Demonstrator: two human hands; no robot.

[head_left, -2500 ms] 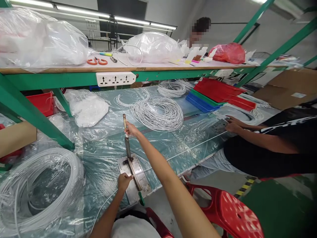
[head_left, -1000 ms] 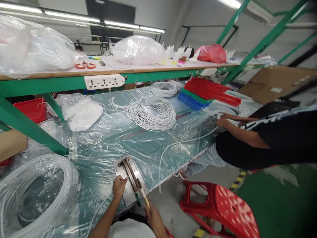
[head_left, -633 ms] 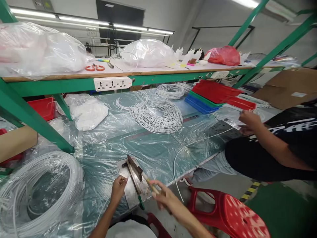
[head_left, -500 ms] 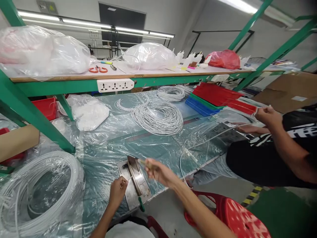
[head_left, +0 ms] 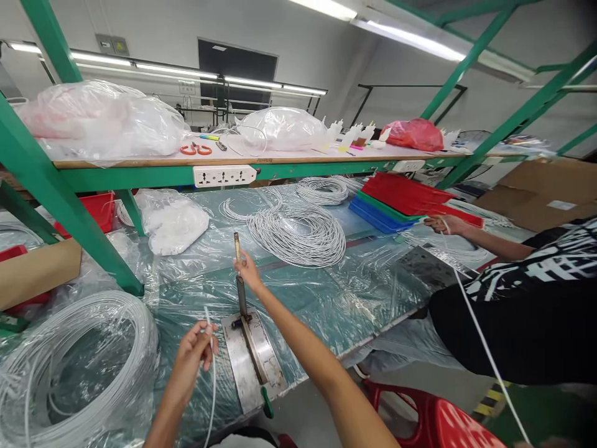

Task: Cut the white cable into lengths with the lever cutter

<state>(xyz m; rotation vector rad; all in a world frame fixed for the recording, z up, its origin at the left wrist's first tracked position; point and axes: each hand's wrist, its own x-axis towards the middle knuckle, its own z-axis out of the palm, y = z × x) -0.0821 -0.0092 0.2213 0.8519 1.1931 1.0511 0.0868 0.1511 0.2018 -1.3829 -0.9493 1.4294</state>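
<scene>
A lever cutter with a metal base [head_left: 252,358] sits at the near edge of the bench, its blade arm tilted upright. My right hand [head_left: 247,270] is closed around the arm's handle [head_left: 237,242], above the base. To the left of the cutter, my left hand [head_left: 196,345] pinches a thin white tube [head_left: 214,392]. The tube's short end pokes up above my fingers, and its length hangs down toward the bench edge. The tube is apart from the blade.
A large coil of white tubing [head_left: 112,311] lies on the left. Farther back are another coil [head_left: 298,239], a plastic bag [head_left: 172,227] and stacked trays [head_left: 387,208]. At right, a co-worker's hand [head_left: 448,225] holds a white tube. A red stool [head_left: 448,423] stands below.
My right hand has swung the cutter's arm from low to upright. My left hand has drawn back left from the cutter with the tube. The co-worker's raised hand has come down.
</scene>
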